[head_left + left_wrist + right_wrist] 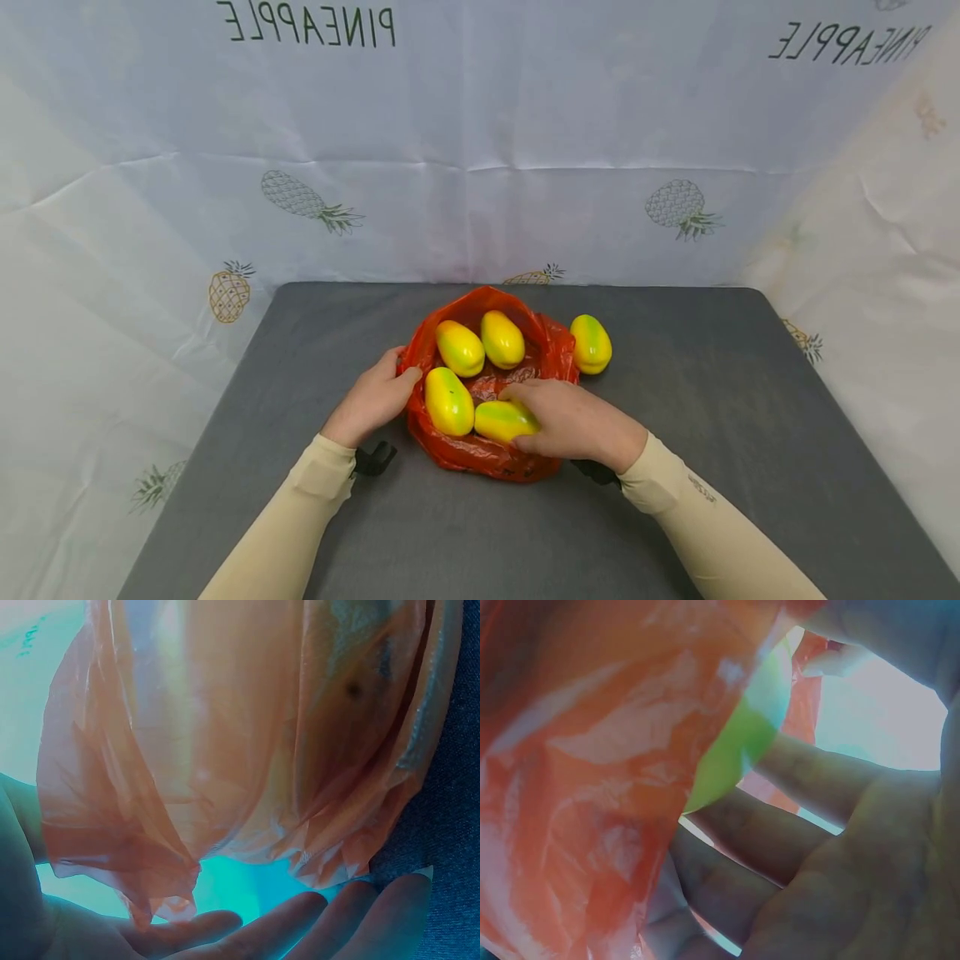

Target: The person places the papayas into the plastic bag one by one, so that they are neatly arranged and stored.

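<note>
A red plastic bag stands wide open on the table, with several yellow-green mangoes inside, among them one mango at its left front. My left hand holds the bag's left rim, thumb over the edge; in the left wrist view its fingers lie below the thin plastic. Reaching over the right rim, my right hand grips the front mango inside the bag. In the right wrist view, fingers wrap this mango, partly hidden by the bag wall.
Another mango lies on the grey table, just outside the bag's right side. A white cloth printed with pineapples hangs behind the table and along both sides. Dark straps are at the wrists.
</note>
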The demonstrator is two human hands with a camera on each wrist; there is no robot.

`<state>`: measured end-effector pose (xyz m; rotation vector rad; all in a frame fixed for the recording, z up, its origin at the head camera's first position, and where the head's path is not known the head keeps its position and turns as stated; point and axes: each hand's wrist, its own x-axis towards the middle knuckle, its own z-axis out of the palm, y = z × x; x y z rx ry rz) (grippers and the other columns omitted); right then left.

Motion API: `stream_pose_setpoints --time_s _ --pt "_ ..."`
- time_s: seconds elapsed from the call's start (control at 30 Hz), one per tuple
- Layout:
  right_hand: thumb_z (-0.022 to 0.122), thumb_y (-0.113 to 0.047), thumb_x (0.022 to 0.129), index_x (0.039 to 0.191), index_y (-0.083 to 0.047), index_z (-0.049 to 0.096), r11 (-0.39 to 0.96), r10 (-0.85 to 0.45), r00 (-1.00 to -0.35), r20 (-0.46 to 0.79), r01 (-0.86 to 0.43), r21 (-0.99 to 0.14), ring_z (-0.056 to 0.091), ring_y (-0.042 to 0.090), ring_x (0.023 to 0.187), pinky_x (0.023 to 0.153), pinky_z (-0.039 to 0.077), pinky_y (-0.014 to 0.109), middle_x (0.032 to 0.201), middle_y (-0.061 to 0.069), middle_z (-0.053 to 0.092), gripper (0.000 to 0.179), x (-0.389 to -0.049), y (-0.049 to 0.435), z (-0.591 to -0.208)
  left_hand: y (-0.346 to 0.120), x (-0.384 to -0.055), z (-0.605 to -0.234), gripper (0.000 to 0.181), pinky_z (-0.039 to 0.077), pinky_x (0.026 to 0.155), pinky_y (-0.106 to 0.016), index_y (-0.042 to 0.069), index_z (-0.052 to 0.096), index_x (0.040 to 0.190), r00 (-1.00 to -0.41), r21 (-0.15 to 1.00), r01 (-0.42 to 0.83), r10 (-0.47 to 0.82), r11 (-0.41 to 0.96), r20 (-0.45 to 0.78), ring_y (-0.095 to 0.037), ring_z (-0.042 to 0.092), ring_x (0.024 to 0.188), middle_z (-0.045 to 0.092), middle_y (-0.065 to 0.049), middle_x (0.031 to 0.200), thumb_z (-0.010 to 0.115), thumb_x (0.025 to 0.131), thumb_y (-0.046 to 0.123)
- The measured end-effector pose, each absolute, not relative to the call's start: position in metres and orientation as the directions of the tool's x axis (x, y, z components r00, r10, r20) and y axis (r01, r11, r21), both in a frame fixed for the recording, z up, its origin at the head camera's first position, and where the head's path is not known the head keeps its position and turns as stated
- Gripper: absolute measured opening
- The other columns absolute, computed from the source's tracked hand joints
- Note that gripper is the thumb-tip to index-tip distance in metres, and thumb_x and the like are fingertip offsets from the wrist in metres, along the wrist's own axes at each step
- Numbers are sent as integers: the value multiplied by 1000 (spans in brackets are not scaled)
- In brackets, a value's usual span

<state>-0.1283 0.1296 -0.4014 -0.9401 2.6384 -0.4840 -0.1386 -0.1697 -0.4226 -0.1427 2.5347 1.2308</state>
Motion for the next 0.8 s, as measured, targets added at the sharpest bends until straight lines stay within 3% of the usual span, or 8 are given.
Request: stream_pose_setpoints --time_s 0.3,0.4,0.53,0.8 --pt "84 -31 91 135 -16 68 735 -639 -746 -186 -521 -434 59 13 94 86 53 35 118 -6 72 49 -129 130 -403 -168 -140 -420 73 37 127 -64 4 25 170 -949 745 -206 58 634 -311 -39 50 149 39 -20 172 44 110 42" --pt "83 -32 94 139 -14 66 728 -644 -744 -178 -524 -443 62 14 101 92 56 38 126 -3 72 51 -129 131 -402 -168 -139 -419 73 38 126 -63 5 25 170 -949 746 -203 59 635 -309 -39 51 148 41 -20 171 44 110 42" --pt "81 -33 96 146 -12 63 707 -649 -750 -130 -530 -469 68 21 117 104 58 44 138 4 72 57 -130 133 -396 -168 -139 -419 72 38 126 -63 5 26 170 -950 745 -202 58 636 -307 -39 52 147 42 -20 171 44 110 42" --pt "77 -37 100 148 -13 64 680 -570 -821 19 -485 -549 69 22 127 109 58 48 145 3 70 56 -141 145 -384 -170 -133 -423 72 39 126 -64 4 27 169 -955 761 -195 58 619 -292 -39 53 145 42 -19 170 46 110 40"
